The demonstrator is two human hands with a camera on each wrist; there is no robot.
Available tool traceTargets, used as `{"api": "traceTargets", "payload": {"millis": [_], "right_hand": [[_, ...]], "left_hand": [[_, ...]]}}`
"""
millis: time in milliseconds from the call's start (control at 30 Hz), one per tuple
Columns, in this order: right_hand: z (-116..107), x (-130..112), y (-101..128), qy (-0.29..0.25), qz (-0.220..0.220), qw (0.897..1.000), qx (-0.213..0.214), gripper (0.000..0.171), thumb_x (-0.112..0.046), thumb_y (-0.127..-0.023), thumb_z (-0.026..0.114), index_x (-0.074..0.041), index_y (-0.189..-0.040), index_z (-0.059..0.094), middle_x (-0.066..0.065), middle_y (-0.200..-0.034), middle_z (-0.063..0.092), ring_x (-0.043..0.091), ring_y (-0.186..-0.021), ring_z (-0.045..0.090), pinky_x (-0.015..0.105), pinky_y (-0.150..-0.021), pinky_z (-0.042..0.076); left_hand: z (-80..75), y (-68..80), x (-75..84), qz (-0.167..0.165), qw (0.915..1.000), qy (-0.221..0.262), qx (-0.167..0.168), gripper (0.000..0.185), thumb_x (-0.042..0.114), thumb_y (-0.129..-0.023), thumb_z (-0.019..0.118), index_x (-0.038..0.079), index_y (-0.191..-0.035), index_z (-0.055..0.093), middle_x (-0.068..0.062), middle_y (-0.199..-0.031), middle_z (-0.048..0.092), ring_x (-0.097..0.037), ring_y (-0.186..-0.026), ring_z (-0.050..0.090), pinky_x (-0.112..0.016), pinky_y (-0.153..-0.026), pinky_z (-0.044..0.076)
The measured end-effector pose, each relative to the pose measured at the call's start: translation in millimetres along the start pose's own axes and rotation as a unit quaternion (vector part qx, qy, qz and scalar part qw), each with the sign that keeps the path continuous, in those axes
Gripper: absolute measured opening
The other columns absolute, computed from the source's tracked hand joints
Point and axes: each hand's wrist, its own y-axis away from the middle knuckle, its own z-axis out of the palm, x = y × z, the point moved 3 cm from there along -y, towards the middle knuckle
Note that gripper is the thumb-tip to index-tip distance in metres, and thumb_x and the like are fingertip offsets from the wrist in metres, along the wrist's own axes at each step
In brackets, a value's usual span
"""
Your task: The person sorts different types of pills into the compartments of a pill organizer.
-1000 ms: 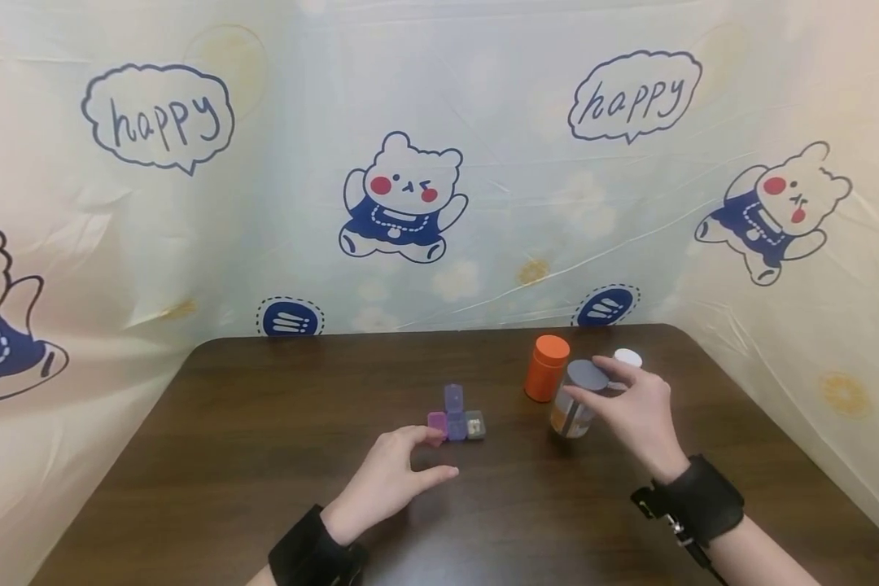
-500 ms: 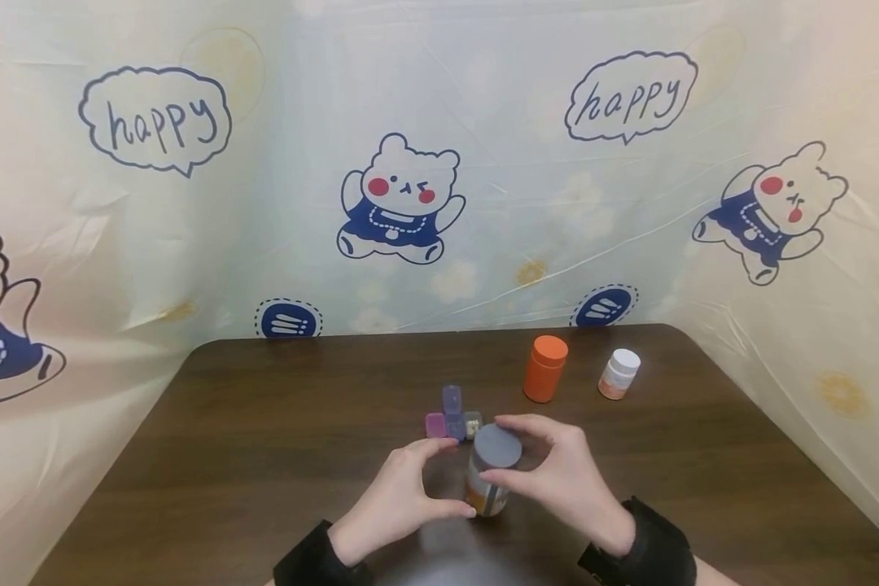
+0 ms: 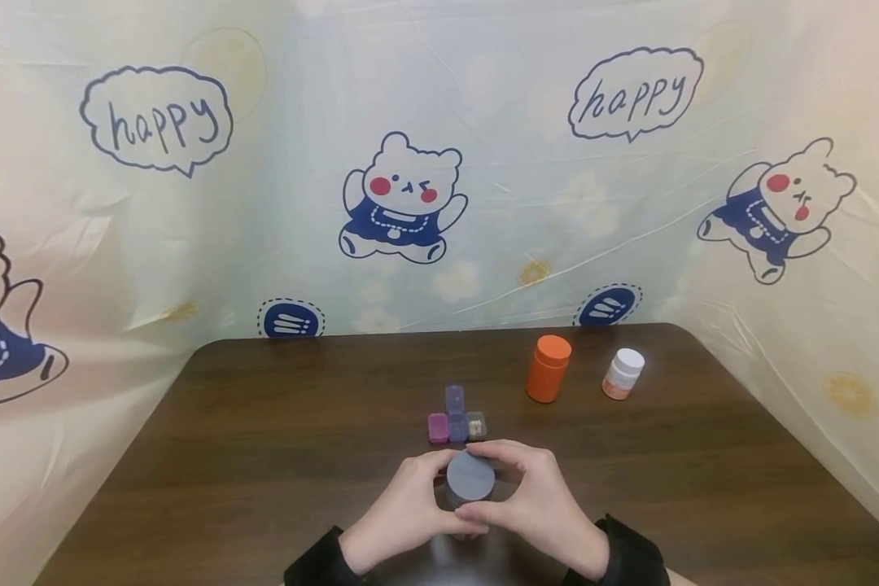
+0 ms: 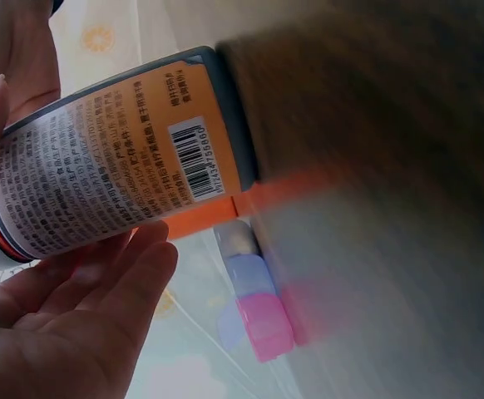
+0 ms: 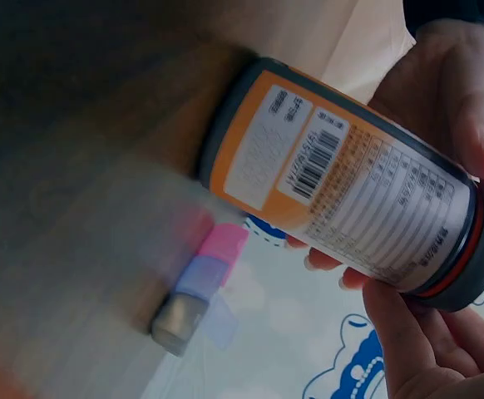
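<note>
A bottle with a grey lid [image 3: 471, 474] and an orange and grey printed label [image 4: 117, 162] [image 5: 354, 183] is held over the near middle of the brown table [image 3: 264, 456]. My left hand [image 3: 403, 509] wraps its left side, fingers behind the body [image 4: 101, 291]. My right hand [image 3: 531, 505] grips the lid end, fingertips on the lid rim [image 5: 408, 332]. Just beyond lies a small pill box [image 3: 457, 422] with pink, purple and clear cells, one purple flap raised.
An orange canister [image 3: 548, 369] and a white-capped small bottle [image 3: 623, 373] stand at the back right of the table. A cartoon-printed plastic sheet [image 3: 410, 163] walls the table on three sides.
The right hand carried the grey-lidded bottle from beside the orange canister to the near middle. The left hand closed round it, and both hands drew it nearer.
</note>
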Motion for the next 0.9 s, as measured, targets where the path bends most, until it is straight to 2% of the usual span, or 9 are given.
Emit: {"api": "traceTargets", "payload": {"millis": [200,333,467,533,633,900], "right_hand": [[1.6,3.3,2.1,0.013,0.011,1.000,0.000,0.062,-0.026,-0.076,0.096,-0.006,-0.129,0.072,0.011,-0.124,0.076,0.006,-0.111,0.071,0.023,-0.091,0.060],[4.7,7.3,3.6,-0.001,0.024,1.000,0.014,0.068,-0.023,-0.072,0.098,-0.011,-0.132,0.069,0.010,-0.126,0.075,0.004,-0.115,0.069,0.024,-0.096,0.059],[8.0,10.3,4.3,-0.035,0.057,0.997,0.025,0.064,-0.019,-0.075,0.097,-0.010,-0.131,0.070,0.008,-0.124,0.075,0.004,-0.113,0.070,0.023,-0.097,0.057],[8.9,11.0,4.7,-0.052,0.089,0.994,0.027,0.061,-0.019,-0.076,0.096,-0.010,-0.131,0.071,0.006,-0.124,0.076,0.005,-0.113,0.071,0.022,-0.098,0.055],[9.0,10.1,5.6,-0.063,0.107,0.992,0.027,0.058,-0.019,-0.078,0.094,-0.007,-0.130,0.072,0.008,-0.125,0.077,0.006,-0.113,0.072,0.021,-0.098,0.055],[6.7,8.8,6.3,-0.057,0.080,0.995,0.017,0.056,-0.020,-0.082,0.091,-0.002,-0.131,0.071,0.013,-0.125,0.077,0.005,-0.111,0.072,0.021,-0.092,0.057]], "left_hand": [[0.4,-0.6,-0.2,0.000,0.9999,-0.010,0.009,0.058,0.031,-0.077,0.095,0.012,-0.126,0.070,0.000,-0.116,0.077,-0.002,-0.104,0.067,-0.022,-0.092,0.055],[-0.3,-2.1,-0.6,-0.004,0.9997,-0.021,0.009,0.056,0.033,-0.077,0.094,0.011,-0.123,0.072,-0.001,-0.114,0.078,0.001,-0.100,0.065,-0.022,-0.089,0.053],[-0.9,-2.9,-0.7,-0.010,0.9999,-0.007,0.005,0.055,0.029,-0.075,0.096,0.010,-0.121,0.072,-0.001,-0.111,0.078,0.002,-0.096,0.064,-0.021,-0.086,0.054],[-1.3,-2.9,-0.7,-0.013,0.9999,-0.001,0.005,0.053,0.028,-0.074,0.096,0.010,-0.119,0.073,0.000,-0.108,0.078,0.003,-0.094,0.064,-0.020,-0.085,0.053],[-1.7,-3.5,-1.0,-0.009,0.9999,-0.003,0.007,0.052,0.026,-0.072,0.098,0.011,-0.116,0.075,0.000,-0.104,0.079,0.004,-0.091,0.062,-0.020,-0.083,0.052],[-2.0,-6.7,-0.8,-0.001,0.9999,-0.011,0.001,0.048,0.025,-0.071,0.098,0.009,-0.112,0.078,0.000,-0.102,0.080,0.005,-0.089,0.061,-0.019,-0.081,0.051]]}}
